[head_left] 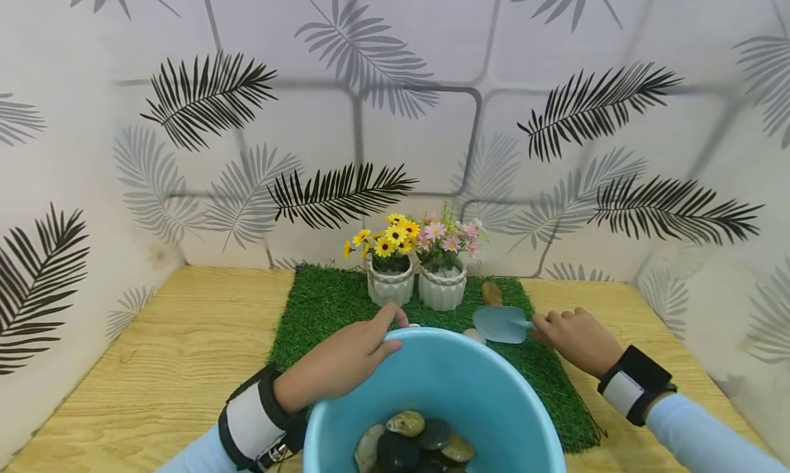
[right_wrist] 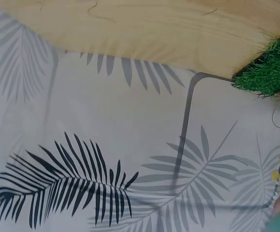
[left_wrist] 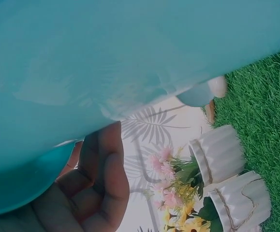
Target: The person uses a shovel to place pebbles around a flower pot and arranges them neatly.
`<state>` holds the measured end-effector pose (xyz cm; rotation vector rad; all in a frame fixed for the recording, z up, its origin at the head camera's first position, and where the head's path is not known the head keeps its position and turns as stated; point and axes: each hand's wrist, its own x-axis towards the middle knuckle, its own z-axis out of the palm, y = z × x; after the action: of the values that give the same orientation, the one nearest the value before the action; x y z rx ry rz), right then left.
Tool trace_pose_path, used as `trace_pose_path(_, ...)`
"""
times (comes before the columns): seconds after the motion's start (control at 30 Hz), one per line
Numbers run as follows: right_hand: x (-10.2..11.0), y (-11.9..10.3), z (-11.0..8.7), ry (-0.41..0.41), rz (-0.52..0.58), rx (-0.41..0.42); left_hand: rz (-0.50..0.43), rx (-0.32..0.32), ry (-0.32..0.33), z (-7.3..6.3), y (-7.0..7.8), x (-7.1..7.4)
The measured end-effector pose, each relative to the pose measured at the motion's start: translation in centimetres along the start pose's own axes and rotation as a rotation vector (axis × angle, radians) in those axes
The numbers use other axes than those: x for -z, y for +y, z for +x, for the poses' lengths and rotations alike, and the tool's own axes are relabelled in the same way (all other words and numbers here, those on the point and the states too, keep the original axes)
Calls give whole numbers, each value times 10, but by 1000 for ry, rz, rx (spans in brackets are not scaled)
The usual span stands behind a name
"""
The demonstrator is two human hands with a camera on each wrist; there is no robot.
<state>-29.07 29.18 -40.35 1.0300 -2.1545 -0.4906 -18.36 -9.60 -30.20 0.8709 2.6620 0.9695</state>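
Note:
A light blue bucket (head_left: pixel 518 397) stands at the front with several black, tan and pale stones (head_left: pixel 405 423) inside. My left hand (head_left: pixel 345 356) grips its far-left rim; in the left wrist view, curled fingers (left_wrist: pixel 113 181) show under the bucket wall (left_wrist: pixel 106 58). To the right of the bucket, my right hand (head_left: pixel 577 339) holds a small blue toy shovel (head_left: pixel 501 324) by its handle, blade pointing left over the grass mat. By the blade lie a brown stone (head_left: pixel 492 293) and a pale stone (head_left: pixel 474 335), the latter partly hidden by the bucket rim.
A green artificial grass mat (head_left: pixel 321 308) covers the middle of the wooden table (head_left: pixel 185 349). Two white pots (head_left: pixel 390 288), with yellow and pink flowers (head_left: pixel 441 234), stand at its back edge. Behind is a wall (head_left: pixel 420 144) with a leaf pattern.

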Motion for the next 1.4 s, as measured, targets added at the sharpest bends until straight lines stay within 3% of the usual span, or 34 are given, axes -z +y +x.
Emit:
trace_pose_path(0.13, 3, 3, 0, 95, -90, -16, 3, -3, 0, 0, 0, 0)
trace_pose_path(0.27, 8, 9, 0, 121, -113, -51, -1, 0, -3, 0, 1, -1)
trace_pose_path(0.37, 20, 15, 4, 145, -116, -123, -15, 5, -10, 1, 1, -2)
trace_pose_path(0.47, 48, 24, 20, 211, -77, -220, -23, 10, -16, 1, 1, -2)
trace_pose_path(0.57, 93, 32, 46, 320, -56, -258, -23, 10, -13, 0, 1, -3)
trace_pose_path(0.63, 126, 33, 65, 403, -58, -226, -25, 9, -10, 0, 0, -3)
trace_pose_path(0.7, 159, 32, 83, 493, -75, -140, -27, 7, -6, 0, -1, -3)
trace_pose_path(0.83, 210, 20, 112, 565, -64, 133, -14, 3, -5, -1, -2, -3)
trace_pose_path(0.93, 232, 4, 125, 432, 4, 336, -9, 3, -4, -1, -3, -2)
trace_pose_path(1.03, 241, -16, 131, 170, 112, 450, -2, 1, 5, -1, -2, -2)
trace_pose_path(1.13, 240, -36, 134, -125, 207, 486, -9, 0, 7, -1, -1, -1)
trace_pose_path(1.2, 237, -48, 137, -276, 230, 502, -12, 2, 6, -1, -1, -1)
trace_pose_path(1.3, 230, -61, 141, -433, 253, 516, -9, 5, 3, 0, -1, -1)
trace_pose_path(1.4, 222, -69, 146, -513, 216, 528, 7, 4, 5, 0, 0, -1)
